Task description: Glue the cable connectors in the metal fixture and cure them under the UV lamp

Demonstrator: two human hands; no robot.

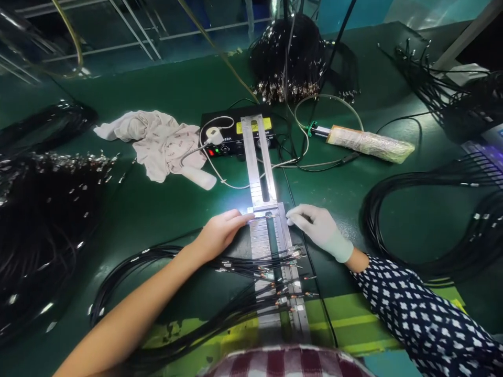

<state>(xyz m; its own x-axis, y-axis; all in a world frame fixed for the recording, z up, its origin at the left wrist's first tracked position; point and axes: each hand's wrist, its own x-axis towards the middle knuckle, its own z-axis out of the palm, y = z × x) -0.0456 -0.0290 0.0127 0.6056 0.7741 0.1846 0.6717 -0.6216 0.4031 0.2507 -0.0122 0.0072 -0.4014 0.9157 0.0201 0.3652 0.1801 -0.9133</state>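
My bare left hand (220, 234) reaches in from the left, its fingers pressed together at the edge of a slotted metal fixture (259, 235). A thin black cable runs to this hand, and a fine wire end lies across the fixture beyond the fingertips. My right hand (319, 231), in a white glove, is at the fixture's right side with thumb and fingers pinched. Whatever is between them is too small to make out. Below my hands, several black cables (239, 264) with stripped, metal-tipped ends lie across the fixture.
Behind the fixture stands a black control box (231, 139). A crumpled cloth (157, 141) is left of it, a wrapped handheld tool (369, 142) right. Cable bundles (288, 57) lie at the back, a dark cable pile (43, 225) at left, and coiled cables (373, 209) at right.
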